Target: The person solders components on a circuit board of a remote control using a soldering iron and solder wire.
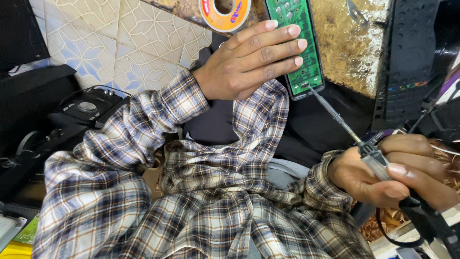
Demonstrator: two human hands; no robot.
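Left hand is lying flat, fingers together, pressing down on the green circuit board, which is sitting at the near edge of the worn brown desk. Right hand is clamped around the handle of a soldering iron, tip touching the board's near end. The iron's black cable is trailing off from the right hand. A solder spool with an orange label is sitting on the desk just left of the board. A black remote casing is lying near the desk's right edge. Both plaid sleeves are showing.
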